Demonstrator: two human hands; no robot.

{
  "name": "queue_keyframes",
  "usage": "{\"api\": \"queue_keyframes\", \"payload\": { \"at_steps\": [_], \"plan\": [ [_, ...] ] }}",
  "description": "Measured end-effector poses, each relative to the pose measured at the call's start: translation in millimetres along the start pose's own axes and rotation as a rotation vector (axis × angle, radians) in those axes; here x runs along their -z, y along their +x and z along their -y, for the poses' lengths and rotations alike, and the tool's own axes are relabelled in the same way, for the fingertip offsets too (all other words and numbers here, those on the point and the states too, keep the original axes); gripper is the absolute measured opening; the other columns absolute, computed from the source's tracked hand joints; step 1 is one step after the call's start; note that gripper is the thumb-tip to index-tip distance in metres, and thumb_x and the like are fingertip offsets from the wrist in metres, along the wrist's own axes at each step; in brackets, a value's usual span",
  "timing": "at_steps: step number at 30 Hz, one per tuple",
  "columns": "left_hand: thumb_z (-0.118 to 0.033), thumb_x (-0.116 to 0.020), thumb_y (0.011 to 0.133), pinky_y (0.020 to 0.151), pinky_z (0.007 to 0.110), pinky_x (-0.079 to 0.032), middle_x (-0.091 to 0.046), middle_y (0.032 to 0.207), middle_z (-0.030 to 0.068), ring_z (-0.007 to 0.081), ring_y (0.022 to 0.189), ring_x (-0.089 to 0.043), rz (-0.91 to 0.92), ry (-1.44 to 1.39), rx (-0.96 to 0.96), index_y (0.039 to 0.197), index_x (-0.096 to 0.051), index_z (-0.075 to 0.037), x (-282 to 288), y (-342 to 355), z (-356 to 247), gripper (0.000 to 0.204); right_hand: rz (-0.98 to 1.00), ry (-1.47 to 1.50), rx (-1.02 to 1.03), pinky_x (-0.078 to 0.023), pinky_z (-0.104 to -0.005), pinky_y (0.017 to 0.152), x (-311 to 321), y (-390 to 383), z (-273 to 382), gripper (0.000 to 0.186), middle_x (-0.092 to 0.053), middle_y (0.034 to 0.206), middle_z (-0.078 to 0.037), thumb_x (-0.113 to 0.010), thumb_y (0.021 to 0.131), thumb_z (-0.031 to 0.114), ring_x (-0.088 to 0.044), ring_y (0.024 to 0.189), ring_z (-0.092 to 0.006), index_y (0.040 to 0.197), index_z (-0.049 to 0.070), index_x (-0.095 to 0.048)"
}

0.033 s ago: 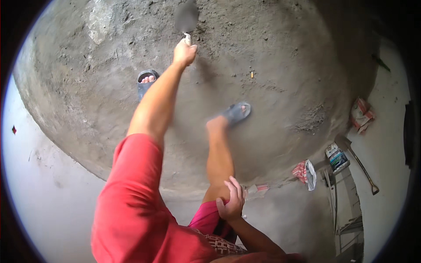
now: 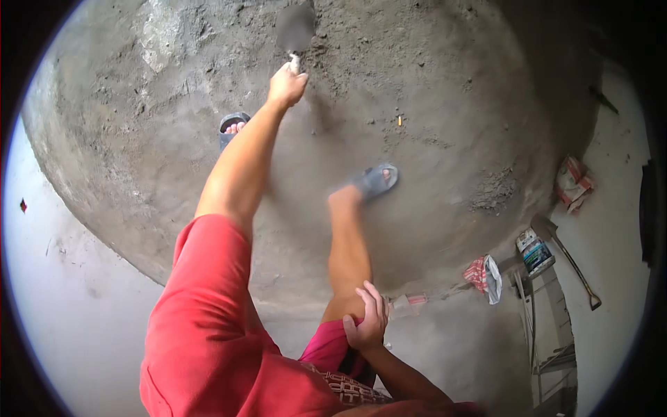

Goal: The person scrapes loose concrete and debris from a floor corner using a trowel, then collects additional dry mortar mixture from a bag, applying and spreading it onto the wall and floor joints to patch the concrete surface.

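My left hand is wrapped round the pale handle of a trowel, with the arm stretched far ahead. Its dark grey blade lies over rough, damp-looking grey mortar at the top of the view. I cannot tell whether the blade touches the surface. My right hand rests on my right knee, fingers apart, holding nothing. Smoother grey mortar surrounds my feet, which wear grey slide sandals. The left foot is partly hidden behind my left forearm.
A cigarette butt lies on the mortar ahead of my right foot. Along the right are a red-and-white bag, a shovel, a bucket and a crumpled sack. Crumbly mortar forms a patch near them.
My left hand and forearm have shifted slightly left, tilting the trowel handle a little, while the blade stays almost in place. The right hand remains on the knee.
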State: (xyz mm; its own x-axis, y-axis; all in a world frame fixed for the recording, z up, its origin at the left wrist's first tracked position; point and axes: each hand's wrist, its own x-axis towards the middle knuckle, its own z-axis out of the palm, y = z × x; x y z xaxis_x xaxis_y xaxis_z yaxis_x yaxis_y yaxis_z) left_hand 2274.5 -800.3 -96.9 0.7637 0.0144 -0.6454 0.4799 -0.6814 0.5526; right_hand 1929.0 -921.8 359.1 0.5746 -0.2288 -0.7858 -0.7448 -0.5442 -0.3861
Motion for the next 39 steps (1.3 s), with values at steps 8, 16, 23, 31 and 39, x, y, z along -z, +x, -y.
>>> {"api": "queue_keyframes", "payload": {
  "at_steps": [8, 16, 23, 31, 39],
  "plan": [
    [-0.026, -0.068, 0.084, 0.088, 0.046, -0.053, -0.070, 0.103, 0.0275, 0.0418, 0.099, -0.068, 0.018, 0.001, 0.154, 0.110, -0.062, 0.002, -17, -15, -16, 0.039, 0.047, -0.078, 0.047, -0.033, -0.0511, 0.109, 3, 3, 4, 0.067, -0.050, 0.141, -0.020, -0.070, 0.071, 0.027, -0.049, 0.126, -0.0388, 0.132, 0.002, -0.056],
    [-0.021, -0.055, 0.091, 0.083, 0.057, -0.053, -0.069, 0.095, 0.0320, 0.0497, 0.091, -0.067, -0.040, 0.505, -0.094, 0.114, -0.049, -0.001, 79, -16, 10, 0.031, 0.065, -0.061, 0.040, -0.031, -0.0516, 0.110, 6, 4, 1, 0.069, -0.051, 0.141, -0.020, -0.070, 0.072, 0.030, -0.049, 0.128, -0.0359, 0.133, 0.003, -0.055],
    [-0.022, -0.041, 0.100, 0.084, 0.053, -0.053, -0.068, 0.090, 0.0305, 0.0450, 0.088, -0.068, 0.096, -0.027, 0.188, 0.131, -0.041, 0.006, -104, -126, -25, 0.042, 0.092, -0.063, 0.023, -0.030, -0.0527, 0.110, 4, 5, -6, 0.070, -0.051, 0.142, -0.018, -0.072, 0.071, 0.032, -0.050, 0.127, -0.0341, 0.133, 0.004, -0.055],
    [-0.011, -0.056, 0.088, 0.077, 0.058, -0.053, -0.069, 0.089, 0.0281, 0.0491, 0.087, -0.068, 0.296, 0.240, -0.052, 0.112, -0.049, -0.003, -130, -179, -71, 0.026, 0.053, 0.051, 0.035, -0.033, -0.0527, 0.110, 21, 0, -21, 0.067, -0.051, 0.141, -0.021, -0.070, 0.071, 0.025, -0.049, 0.128, -0.0396, 0.131, 0.001, -0.054],
    [-0.038, -0.040, 0.102, 0.083, 0.054, -0.050, -0.070, 0.093, 0.0281, 0.0450, 0.088, -0.067, -0.161, 0.137, -0.037, 0.110, -0.057, 0.005, -104, -51, -68, 0.047, 0.020, 0.064, 0.004, -0.034, -0.0551, 0.111, 25, -12, -57, 0.066, -0.054, 0.141, -0.010, -0.071, 0.075, 0.044, -0.053, 0.126, -0.0337, 0.131, 0.010, -0.059]
  ]
}}
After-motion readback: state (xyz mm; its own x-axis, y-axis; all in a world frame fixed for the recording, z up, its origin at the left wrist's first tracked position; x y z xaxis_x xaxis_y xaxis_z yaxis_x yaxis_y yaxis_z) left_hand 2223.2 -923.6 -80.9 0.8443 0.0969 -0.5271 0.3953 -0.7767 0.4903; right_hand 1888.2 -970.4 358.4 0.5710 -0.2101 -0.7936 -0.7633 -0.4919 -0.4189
